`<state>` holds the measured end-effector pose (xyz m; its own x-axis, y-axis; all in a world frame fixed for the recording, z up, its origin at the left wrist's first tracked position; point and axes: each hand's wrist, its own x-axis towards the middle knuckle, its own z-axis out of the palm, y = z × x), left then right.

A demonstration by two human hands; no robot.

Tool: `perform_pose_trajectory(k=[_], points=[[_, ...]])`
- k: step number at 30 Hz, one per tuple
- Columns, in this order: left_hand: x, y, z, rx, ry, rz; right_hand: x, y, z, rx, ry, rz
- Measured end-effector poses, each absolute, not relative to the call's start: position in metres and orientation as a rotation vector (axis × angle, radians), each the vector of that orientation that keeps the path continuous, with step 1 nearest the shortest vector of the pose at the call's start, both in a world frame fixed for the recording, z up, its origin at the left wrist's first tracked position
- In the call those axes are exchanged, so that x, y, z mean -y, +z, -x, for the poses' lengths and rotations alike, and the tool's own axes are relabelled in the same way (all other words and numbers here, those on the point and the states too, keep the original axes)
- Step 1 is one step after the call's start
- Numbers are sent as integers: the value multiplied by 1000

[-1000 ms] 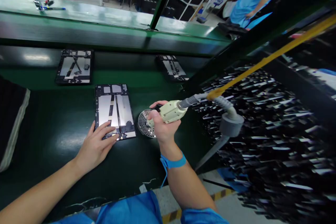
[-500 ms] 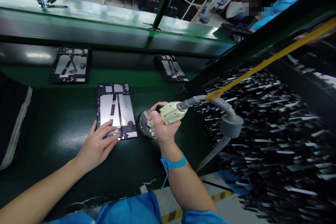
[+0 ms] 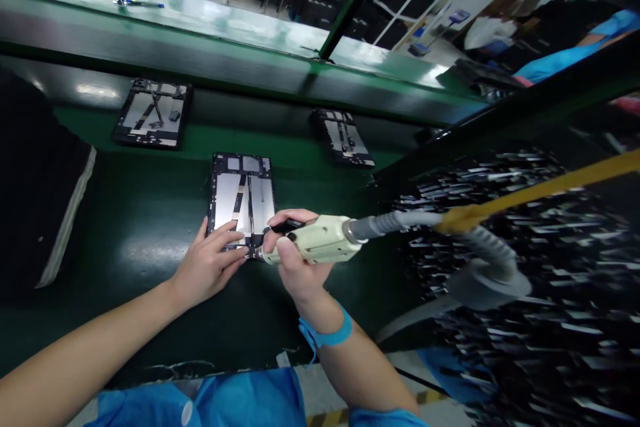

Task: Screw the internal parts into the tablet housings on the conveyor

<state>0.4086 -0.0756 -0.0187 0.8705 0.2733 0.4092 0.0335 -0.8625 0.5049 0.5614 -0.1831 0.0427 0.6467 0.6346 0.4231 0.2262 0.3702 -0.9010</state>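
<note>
Left of the open tablet point(image 3: 243, 190) lying in the middle of my feed, a black mat point(image 3: 35, 173) covered the green conveyor belt point(image 3: 125, 247). Farther back on that side a second opened tablet point(image 3: 153, 112) lay flat with its insides up. Each unit lay face down, I judged, so that the bare metal plates and flex cables could be reached from above.

At the open tablet's near left corner I saw the left hand point(image 3: 210, 267) laid nearly flat, fingers spread and only lightly curled, gripping nothing. Its fingertips pressed on the frame's near edge, most likely to keep the unit from sliding on the slick belt.

Just beside those fingertips, at the tablet's near right corner, the right hand point(image 3: 295, 270) was wrapped tight around a cream electric screwdriver point(image 3: 323, 240), thumb along its body. The tool was held low and almost level, its nose pointing at the tablet's near edge. The bit was hidden behind the fingers, so I could not tell whether it touched a screw. A blue wrist strap point(image 3: 327, 335) circled that wrist.

Beyond and right of the open tablet, a third opened tablet point(image 3: 345, 137) lay on the belt. Further right, a grey ribbed cable point(image 3: 395, 221) ran from the screwdriver's tail to a yellow line point(image 3: 550, 187), which I took to carry the tool's weight. Past it, the dark racks point(image 3: 500, 167) were too blurred to read.
</note>
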Motion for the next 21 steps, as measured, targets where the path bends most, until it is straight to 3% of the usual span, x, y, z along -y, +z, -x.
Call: perform_pose_trajectory(k=[21], points=[[72,-20,-404,-182,558,-2581,186,43,-562,858,292,1226]])
